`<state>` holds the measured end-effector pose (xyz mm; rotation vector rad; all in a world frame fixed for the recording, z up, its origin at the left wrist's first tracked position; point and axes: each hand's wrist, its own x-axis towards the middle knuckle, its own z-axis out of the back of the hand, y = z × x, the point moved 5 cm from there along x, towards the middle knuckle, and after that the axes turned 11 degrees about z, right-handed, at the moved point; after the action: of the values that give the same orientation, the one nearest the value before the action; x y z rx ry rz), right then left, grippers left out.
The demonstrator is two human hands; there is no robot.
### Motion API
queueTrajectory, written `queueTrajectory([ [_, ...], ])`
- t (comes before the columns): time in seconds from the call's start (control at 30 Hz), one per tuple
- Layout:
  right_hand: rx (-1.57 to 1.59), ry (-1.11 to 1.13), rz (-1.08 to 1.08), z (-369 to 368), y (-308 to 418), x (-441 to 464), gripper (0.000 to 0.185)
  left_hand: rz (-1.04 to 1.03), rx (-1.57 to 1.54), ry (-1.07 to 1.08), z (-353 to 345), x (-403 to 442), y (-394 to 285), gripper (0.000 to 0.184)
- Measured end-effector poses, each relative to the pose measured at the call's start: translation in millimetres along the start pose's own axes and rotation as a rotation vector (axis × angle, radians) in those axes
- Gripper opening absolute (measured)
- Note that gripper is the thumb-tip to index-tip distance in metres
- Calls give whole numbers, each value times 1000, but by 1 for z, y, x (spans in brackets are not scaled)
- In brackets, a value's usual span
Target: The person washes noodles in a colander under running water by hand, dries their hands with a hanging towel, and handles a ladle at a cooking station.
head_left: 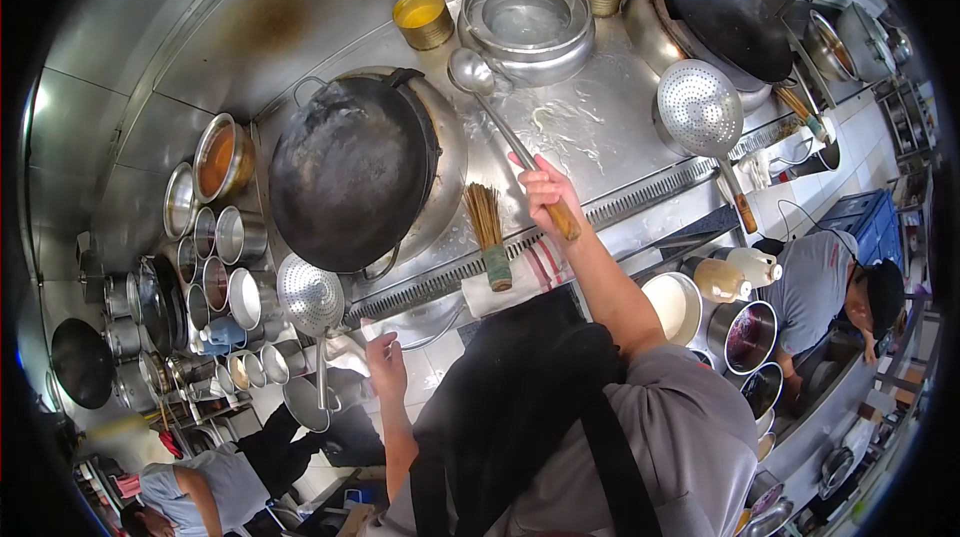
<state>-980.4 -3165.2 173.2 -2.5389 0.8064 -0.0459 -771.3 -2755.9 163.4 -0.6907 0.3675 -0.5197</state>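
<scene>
My right hand (pixel 545 192) is wrapped round the wooden-ended handle of a ladle (pixel 472 72). The ladle's bowl rests on or just above the steel stove top, beside a round metal basin of water (pixel 528 22). My left hand (pixel 387 365) is low at the stove's front edge, fingers loosely apart and nothing visible in them. Close to it are a white cloth (pixel 347 354) and a perforated skimmer (pixel 310 295) with a long handle. To the left a large black wok (pixel 350 172) sits tilted on its burner. A bamboo brush (pixel 486 227) lies between the wok and my right forearm.
A second wok (pixel 728 22) and another skimmer (pixel 700 109) are on the right. A tin of yellow liquid (pixel 422 17) stands at the back. Several metal pots (pixel 240 235) crowd the left side. One co-worker (pixel 205 487) is lower left, another (pixel 815 287) at right.
</scene>
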Motion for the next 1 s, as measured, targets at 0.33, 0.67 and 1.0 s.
queueTrajectory([
  [0.33,-1766,-350,353,-12,7,-62,45,4,45,38,-11,9,-10,17],
  [0.67,-2670,-324,808,-40,51,-73,54,-84,-19,44,-18,22,-27,16],
  [1.0,-2775,-166,734,6,26,-79,61,-69,4,10,-19,2,-18,16],
])
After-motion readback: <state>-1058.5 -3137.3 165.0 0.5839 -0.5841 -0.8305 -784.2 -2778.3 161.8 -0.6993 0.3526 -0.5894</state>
